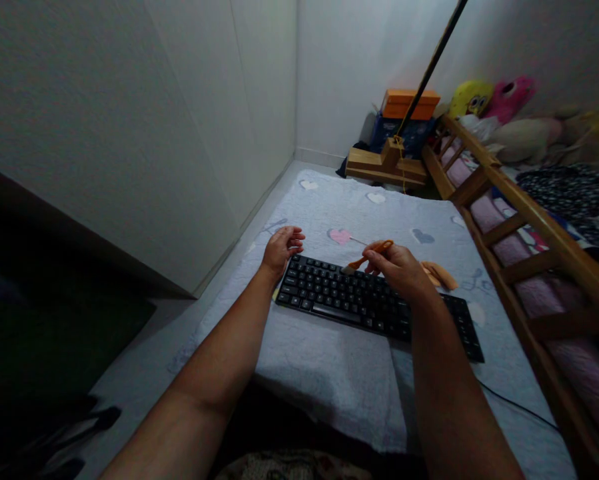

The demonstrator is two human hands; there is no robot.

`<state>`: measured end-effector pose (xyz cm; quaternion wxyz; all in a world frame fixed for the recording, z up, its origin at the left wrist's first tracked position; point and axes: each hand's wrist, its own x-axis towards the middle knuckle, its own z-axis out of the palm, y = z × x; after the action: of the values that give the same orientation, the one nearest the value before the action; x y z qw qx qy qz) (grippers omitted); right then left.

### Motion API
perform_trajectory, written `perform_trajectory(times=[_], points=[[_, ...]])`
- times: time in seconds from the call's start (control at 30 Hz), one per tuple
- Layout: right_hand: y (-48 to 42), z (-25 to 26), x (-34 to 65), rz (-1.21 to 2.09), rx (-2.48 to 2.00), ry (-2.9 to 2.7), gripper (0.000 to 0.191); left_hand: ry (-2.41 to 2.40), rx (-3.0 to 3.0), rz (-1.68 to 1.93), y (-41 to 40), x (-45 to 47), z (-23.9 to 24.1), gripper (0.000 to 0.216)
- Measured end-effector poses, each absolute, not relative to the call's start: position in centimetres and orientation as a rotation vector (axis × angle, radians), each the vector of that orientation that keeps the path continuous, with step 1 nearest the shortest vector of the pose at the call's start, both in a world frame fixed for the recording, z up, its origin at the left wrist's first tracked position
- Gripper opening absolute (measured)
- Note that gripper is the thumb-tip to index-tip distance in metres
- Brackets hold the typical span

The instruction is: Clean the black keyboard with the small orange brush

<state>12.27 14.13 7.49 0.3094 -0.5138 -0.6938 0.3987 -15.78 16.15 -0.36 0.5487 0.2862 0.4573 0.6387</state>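
Observation:
A black keyboard [329, 293] lies at a slant on a pale cloth [324, 360] with heart prints. My right hand [392, 263] is closed round the orange handle of a small brush [362, 262], its pale bristles over the top rows of keys. A thin stick with a white tip [358, 241] shows beside those fingers; whether they hold it too, I cannot tell. At the keyboard's far left corner is my left hand [282, 248], fingers loosely bent and apart, with nothing in them. Behind my right wrist lies a folded tan cloth [439, 273].
A wooden bed rail [534, 227] runs along the right side. White panels [219, 113] stand on the left. Beyond the cloth are a wooden stand [386, 163] with a pole and an orange box [410, 104]. The keyboard's cable [519, 403] trails towards the lower right.

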Motion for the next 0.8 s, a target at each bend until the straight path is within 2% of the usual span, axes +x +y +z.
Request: perform_trajectory(times=[0.13,0.33,0.53,0.8], points=[[12.9,6.1,12.4,0.998,-1.287,-1.633,0.049,1.093,0.723,1.497,16.1,-15.6,-0.5,0.033],[12.7,4.9,11.5,1.076,-1.276,-1.547,0.055,1.118,0.792,1.488,16.1,-15.5,-0.8,0.032],[12.6,4.4,11.4,1.102,-1.309,-1.544,0.051,1.121,0.827,1.484,16.3,-15.6,-1.0,0.031],[12.2,4.9,13.4,0.944,-1.418,-1.630,0.040,1.139,0.827,1.478,16.3,-15.6,-0.9,0.034]])
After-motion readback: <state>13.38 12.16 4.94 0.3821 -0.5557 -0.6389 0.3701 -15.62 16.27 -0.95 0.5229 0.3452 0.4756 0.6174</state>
